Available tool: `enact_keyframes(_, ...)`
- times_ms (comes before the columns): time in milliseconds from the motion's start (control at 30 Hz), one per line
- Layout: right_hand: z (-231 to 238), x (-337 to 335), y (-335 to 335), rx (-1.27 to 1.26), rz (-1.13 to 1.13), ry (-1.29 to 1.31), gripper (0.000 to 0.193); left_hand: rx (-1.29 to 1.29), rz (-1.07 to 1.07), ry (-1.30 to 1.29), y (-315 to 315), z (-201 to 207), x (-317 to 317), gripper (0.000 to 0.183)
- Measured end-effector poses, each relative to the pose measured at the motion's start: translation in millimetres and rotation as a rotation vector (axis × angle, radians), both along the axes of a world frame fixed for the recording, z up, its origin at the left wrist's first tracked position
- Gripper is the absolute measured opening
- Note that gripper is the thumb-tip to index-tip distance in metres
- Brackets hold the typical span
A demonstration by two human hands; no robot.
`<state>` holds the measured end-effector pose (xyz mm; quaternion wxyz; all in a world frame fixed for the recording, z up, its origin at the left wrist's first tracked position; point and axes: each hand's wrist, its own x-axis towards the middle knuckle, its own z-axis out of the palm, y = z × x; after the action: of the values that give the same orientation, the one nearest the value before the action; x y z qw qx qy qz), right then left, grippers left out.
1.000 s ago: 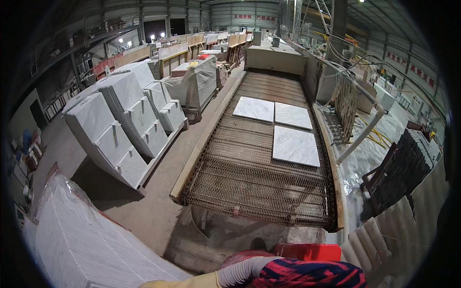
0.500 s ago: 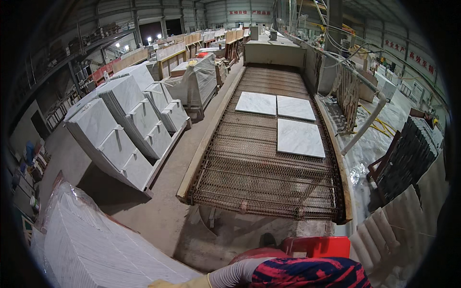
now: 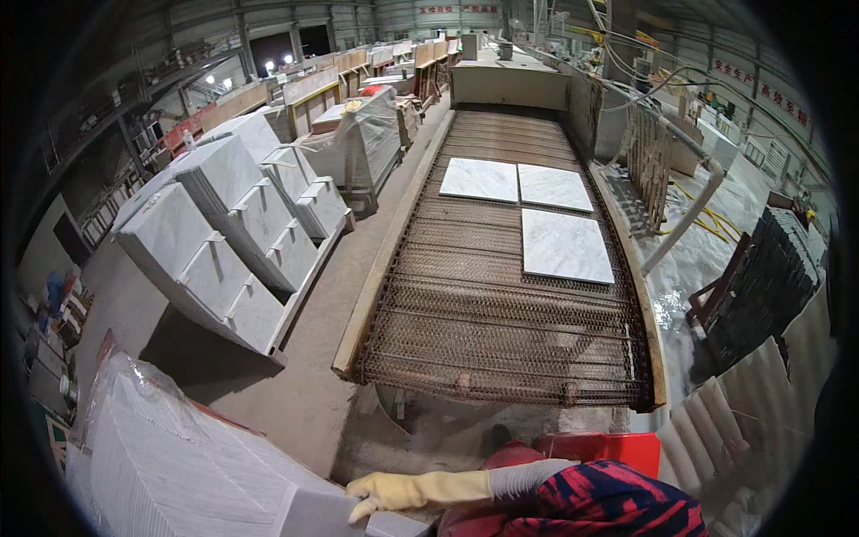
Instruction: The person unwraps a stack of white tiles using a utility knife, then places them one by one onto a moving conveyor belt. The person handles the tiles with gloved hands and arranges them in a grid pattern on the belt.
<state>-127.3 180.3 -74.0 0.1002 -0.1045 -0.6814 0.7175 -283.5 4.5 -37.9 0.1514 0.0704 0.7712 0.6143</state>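
My right hand (image 3: 386, 494), in a pale yellow rubber glove, reaches leftward across the lower edge of the view. Its fingers are bent around the upper right corner of a pale marble tile (image 3: 315, 514), the nearest in a tightly packed stack of tiles (image 3: 179, 456) on the lower left. Just below the glove shows a small part of another pale slab (image 3: 396, 524). Out of view is my left hand. Ahead, three white marble tiles (image 3: 565, 245) lie flat on a brown metal-mesh conveyor (image 3: 465, 331), grouped on its right half and middle.
Leaning marble slabs (image 3: 228, 277) stand on a rack to the left, with a plastic-wrapped stack (image 3: 371, 143) behind them. A pale machine housing (image 3: 510, 85) spans the conveyor's far end. Right of it are a pipe (image 3: 684, 219), a dark slab stack (image 3: 761, 277) and corrugated sheeting (image 3: 725, 430).
My right hand has come up into fuller view at the stack's right end, and the nearest tile's face now shows. The view has shifted slightly; the conveyor tiles keep their arrangement.
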Motion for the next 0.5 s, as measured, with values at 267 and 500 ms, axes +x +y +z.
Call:
enact_keyframes(267,-7.2,119.2,88.2,-0.655,-0.820,-0.051,0.027,0.014,-0.105,0.013,31.3,3.5,29.9,0.044)
enact_keyframes(500,-24.7,211.0,141.6,-1.052,-1.194,-0.014,0.032,-0.033,-0.706,0.081,208.1,94.6,131.1,0.044)
